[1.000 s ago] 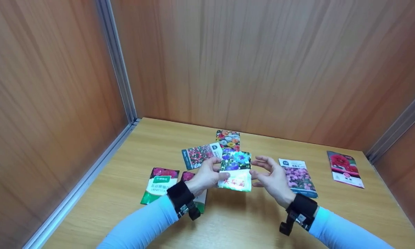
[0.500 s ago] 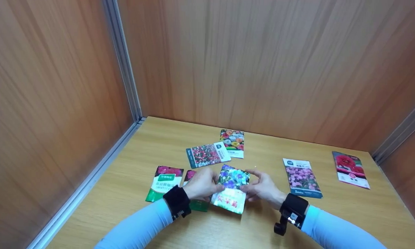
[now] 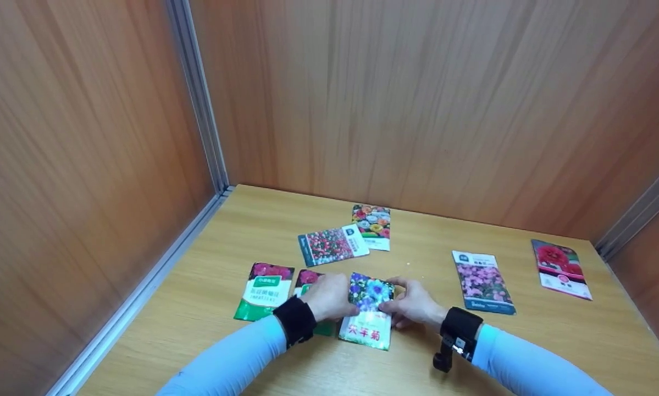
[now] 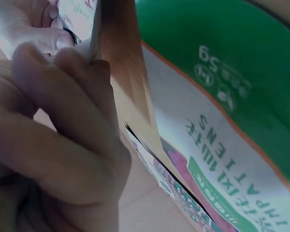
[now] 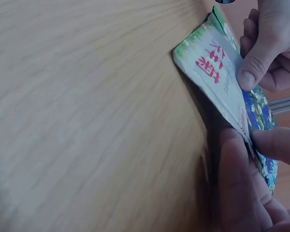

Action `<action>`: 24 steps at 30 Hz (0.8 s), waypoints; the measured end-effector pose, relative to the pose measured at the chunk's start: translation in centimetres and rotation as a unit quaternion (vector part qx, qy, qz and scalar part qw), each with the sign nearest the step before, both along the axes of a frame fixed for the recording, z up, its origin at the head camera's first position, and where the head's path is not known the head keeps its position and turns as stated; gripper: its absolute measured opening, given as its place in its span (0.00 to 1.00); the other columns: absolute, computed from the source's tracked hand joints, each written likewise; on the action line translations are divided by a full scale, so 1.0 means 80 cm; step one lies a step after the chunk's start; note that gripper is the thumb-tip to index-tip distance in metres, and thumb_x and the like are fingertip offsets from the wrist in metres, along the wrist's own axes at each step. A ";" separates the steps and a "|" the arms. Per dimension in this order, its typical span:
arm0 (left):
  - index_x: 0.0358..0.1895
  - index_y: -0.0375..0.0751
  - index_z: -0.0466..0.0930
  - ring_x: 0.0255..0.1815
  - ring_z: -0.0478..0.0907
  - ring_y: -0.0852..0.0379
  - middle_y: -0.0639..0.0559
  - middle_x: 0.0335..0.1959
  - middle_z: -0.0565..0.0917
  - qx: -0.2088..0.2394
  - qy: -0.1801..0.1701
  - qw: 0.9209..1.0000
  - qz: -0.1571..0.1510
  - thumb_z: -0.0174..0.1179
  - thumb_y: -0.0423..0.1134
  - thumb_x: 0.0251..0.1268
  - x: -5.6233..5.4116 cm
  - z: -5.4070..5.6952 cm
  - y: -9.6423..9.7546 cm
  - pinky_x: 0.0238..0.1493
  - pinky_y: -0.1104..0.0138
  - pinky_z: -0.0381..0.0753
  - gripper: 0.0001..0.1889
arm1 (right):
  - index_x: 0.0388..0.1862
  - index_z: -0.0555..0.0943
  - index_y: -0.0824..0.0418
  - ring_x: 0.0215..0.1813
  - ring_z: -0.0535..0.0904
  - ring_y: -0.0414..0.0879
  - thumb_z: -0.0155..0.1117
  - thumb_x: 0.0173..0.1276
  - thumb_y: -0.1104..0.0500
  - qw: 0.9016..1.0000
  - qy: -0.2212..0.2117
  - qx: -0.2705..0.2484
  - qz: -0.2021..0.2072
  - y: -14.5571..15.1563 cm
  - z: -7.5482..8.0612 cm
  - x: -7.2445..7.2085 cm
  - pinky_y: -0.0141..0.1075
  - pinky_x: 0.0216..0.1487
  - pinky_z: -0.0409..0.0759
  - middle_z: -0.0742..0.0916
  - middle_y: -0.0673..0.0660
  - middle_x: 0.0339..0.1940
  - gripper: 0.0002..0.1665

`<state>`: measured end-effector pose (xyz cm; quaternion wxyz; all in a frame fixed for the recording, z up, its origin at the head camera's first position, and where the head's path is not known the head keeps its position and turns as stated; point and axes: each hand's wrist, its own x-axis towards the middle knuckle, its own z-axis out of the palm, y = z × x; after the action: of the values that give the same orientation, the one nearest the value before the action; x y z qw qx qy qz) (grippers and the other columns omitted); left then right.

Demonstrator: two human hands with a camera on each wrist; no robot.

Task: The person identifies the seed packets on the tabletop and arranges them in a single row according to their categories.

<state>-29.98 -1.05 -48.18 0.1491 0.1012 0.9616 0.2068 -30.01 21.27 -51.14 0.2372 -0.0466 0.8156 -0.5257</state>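
Observation:
Between both hands is a seed packet [image 3: 369,322] with blue flowers on its upper half and red characters on a white lower half. My left hand [image 3: 330,297] pinches its left edge, thumb on the front. On the opposite edge, my right hand [image 3: 413,303] pinches it between thumb and fingers, as the right wrist view shows. The packet is held low over the table, its lower end toward me. Partly hidden under my left hand lies a green and white seed packet [image 3: 305,278] with magenta flowers. A matching impatiens packet [image 3: 264,291] lies to its left.
Behind the hands, a packet with small red flowers [image 3: 329,246] overlaps a multicoloured flower packet [image 3: 374,223]. A pink-flower packet [image 3: 482,280] and a red-flower packet [image 3: 560,267] lie to the right. Wooden panels [image 3: 406,104] enclose the table [image 3: 208,352] at the back and sides.
Both hands have brought the blue-flower packet down and toward me, close to the table. My right fingers, loosely spread at its edge before, now pinch it. The other packets stay put.

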 end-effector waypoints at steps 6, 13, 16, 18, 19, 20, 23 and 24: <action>0.34 0.43 0.77 0.22 0.70 0.53 0.53 0.23 0.74 -0.035 0.008 0.999 -0.006 0.69 0.55 0.36 -0.004 -0.001 0.001 0.23 0.63 0.67 0.24 | 0.64 0.60 0.55 0.20 0.79 0.55 0.70 0.49 0.51 0.998 0.046 0.027 0.028 -0.008 0.000 -0.004 0.44 0.21 0.77 0.82 0.62 0.22 0.44; 0.35 0.44 0.78 0.21 0.72 0.54 0.53 0.22 0.75 -0.030 0.003 1.000 -0.007 0.70 0.56 0.35 -0.011 -0.002 -0.003 0.22 0.63 0.69 0.25 | 0.62 0.62 0.54 0.18 0.78 0.54 0.70 0.49 0.52 0.995 0.063 0.065 0.036 -0.016 0.003 -0.011 0.44 0.19 0.77 0.82 0.62 0.21 0.42; 0.35 0.44 0.78 0.23 0.71 0.54 0.54 0.22 0.75 -0.034 0.010 0.999 -0.010 0.70 0.57 0.33 -0.013 -0.003 -0.005 0.24 0.63 0.68 0.26 | 0.61 0.64 0.52 0.17 0.78 0.54 0.70 0.49 0.51 0.994 0.065 0.077 0.035 -0.018 0.003 -0.012 0.44 0.18 0.77 0.82 0.61 0.20 0.41; 0.33 0.44 0.78 0.23 0.70 0.53 0.54 0.22 0.74 -0.033 0.011 0.999 -0.010 0.70 0.57 0.32 -0.014 -0.004 -0.006 0.23 0.63 0.68 0.25 | 0.61 0.64 0.50 0.17 0.78 0.54 0.70 0.48 0.51 0.994 0.065 0.085 0.032 -0.019 0.002 -0.012 0.44 0.18 0.76 0.82 0.60 0.20 0.40; 0.32 0.44 0.78 0.23 0.70 0.53 0.54 0.22 0.75 -0.032 0.010 0.999 -0.010 0.70 0.57 0.32 -0.014 -0.004 -0.007 0.23 0.63 0.68 0.25 | 0.60 0.65 0.50 0.17 0.78 0.53 0.70 0.48 0.50 0.993 0.065 0.089 0.030 -0.020 0.002 -0.012 0.44 0.17 0.76 0.82 0.60 0.19 0.40; 0.32 0.45 0.78 0.23 0.70 0.53 0.54 0.22 0.74 -0.031 0.009 0.999 -0.010 0.70 0.57 0.32 -0.014 -0.004 -0.007 0.22 0.63 0.67 0.25 | 0.60 0.65 0.49 0.17 0.78 0.53 0.70 0.48 0.50 0.993 0.065 0.094 0.028 -0.020 0.002 -0.012 0.43 0.17 0.76 0.82 0.59 0.19 0.40; 0.30 0.45 0.78 0.22 0.70 0.53 0.53 0.21 0.75 -0.032 0.009 0.999 -0.014 0.70 0.58 0.31 -0.013 -0.004 -0.007 0.20 0.62 0.67 0.24 | 0.59 0.66 0.49 0.17 0.78 0.52 0.71 0.47 0.49 0.991 0.068 0.109 0.025 -0.021 0.001 -0.012 0.42 0.16 0.76 0.81 0.58 0.19 0.40; 0.30 0.45 0.78 0.22 0.70 0.53 0.54 0.21 0.75 -0.033 0.008 0.999 -0.015 0.70 0.58 0.31 -0.013 -0.004 -0.006 0.20 0.62 0.67 0.24 | 0.59 0.66 0.49 0.16 0.78 0.52 0.71 0.47 0.48 0.990 0.072 0.114 0.025 -0.021 0.001 -0.012 0.42 0.16 0.75 0.81 0.57 0.18 0.40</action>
<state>-31.04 -1.57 -48.48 0.1476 0.1120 0.9675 0.1720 -30.98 19.58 -51.07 0.1945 -0.0775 0.8840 -0.4181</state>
